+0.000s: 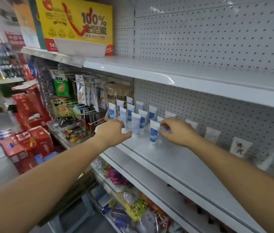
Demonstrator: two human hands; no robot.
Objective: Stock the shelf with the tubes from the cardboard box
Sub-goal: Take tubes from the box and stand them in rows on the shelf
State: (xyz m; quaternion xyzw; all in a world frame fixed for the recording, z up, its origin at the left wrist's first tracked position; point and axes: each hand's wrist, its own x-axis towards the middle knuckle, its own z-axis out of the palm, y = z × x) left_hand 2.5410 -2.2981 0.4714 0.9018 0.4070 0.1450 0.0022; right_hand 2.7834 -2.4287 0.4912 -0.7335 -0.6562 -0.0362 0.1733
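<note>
Several white tubes with blue labels [152,112] stand cap-down in rows on the grey middle shelf [175,167], against the pegboard back. My left hand [112,132] reaches in from the left, its fingers and thumb curled round the base of a tube [123,115] at the front left of the group. My right hand [176,130] is just right of the frontmost tube [154,132], with fingers and thumb curled round the tube behind it [160,118], which is mostly hidden. No cardboard box is in view.
Other white tubes [212,134] and a white labelled pack [240,147] stand further right on the same shelf. A bare shelf [166,71] hangs above. Snack bags [60,84] hang on hooks to the left, red cartons [27,140] sit on the floor, and bagged goods [133,207] fill the shelf below.
</note>
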